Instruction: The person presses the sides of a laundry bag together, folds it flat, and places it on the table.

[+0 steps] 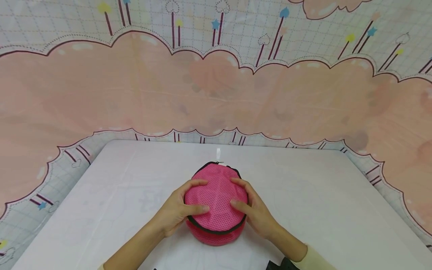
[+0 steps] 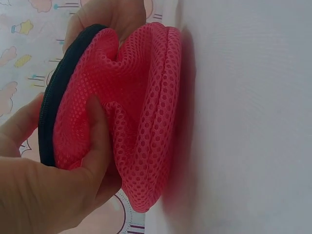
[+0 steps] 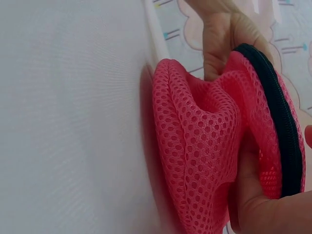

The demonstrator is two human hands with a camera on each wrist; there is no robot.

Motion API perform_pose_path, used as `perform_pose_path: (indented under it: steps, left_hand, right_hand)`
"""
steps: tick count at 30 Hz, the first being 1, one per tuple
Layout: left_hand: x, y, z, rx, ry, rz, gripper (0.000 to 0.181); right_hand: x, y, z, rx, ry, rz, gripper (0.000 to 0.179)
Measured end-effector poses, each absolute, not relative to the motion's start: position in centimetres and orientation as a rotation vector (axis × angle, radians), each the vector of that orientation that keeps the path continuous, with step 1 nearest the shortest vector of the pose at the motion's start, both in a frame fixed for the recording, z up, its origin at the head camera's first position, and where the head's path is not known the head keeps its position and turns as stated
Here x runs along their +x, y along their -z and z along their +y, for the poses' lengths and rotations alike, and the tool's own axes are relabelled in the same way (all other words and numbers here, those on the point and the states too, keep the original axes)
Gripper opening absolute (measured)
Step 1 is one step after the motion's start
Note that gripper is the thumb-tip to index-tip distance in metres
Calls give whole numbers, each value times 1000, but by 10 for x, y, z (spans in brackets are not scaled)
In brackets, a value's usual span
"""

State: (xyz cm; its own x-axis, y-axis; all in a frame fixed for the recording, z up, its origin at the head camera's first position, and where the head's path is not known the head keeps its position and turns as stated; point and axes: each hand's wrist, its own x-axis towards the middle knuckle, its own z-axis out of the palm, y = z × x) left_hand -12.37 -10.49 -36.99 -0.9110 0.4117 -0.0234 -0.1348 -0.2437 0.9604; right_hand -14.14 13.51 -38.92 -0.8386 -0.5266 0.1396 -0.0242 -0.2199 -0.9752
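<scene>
From the head camera, a round pink mesh bag point(image 1: 217, 204) sits on the white table point(image 1: 337, 210), near the front edge and about halfway between the left and right edges. A black zipper point(image 1: 216, 230) runs around its rim. A small white tab point(image 1: 218, 153) lies on the table just behind the bag. The left hand point(image 1: 175, 210) holds the bag's left side, and the right hand point(image 1: 254, 210) holds its right side. On both hands the fingers curl over the top and the thumbs press in at the front. Behind the table hangs a pink cloth with cloud shapes point(image 1: 216, 93).

From the left wrist camera, the bag point(image 2: 126, 112) looks soft and squashed. The left thumb point(image 2: 97, 131) digs into the mesh and makes a deep fold. The black zipper point(image 2: 53, 107) is on the side away from the table point(image 2: 253, 117).

From the right wrist camera, the bag point(image 3: 214, 146) is dented in here too, and its bottom rests on the table point(image 3: 68, 117). The right hand's fingers point(image 3: 219, 44) are hooked around the rim by the zipper point(image 3: 282, 126).

What could go wrong: the mesh is floppy, so I think the bag could fold up more if the hands squeeze harder. If one hand pushes more than the other, the bag might slide across the smooth table toward the front edge. A fingertip could also catch in the little holes.
</scene>
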Motion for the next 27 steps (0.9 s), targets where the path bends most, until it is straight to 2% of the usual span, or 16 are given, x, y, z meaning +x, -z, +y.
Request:
perform_pose_path:
  steps: [14,27]
  left_hand:
    - [-123,375,-104,316,-2154,1771,70]
    - [-125,380,-104,295,-2106,1844,70]
  right_hand:
    - [-142,395,132,-648,2128,1724,66]
    - [-144,400,131,-607,2147,1682,63]
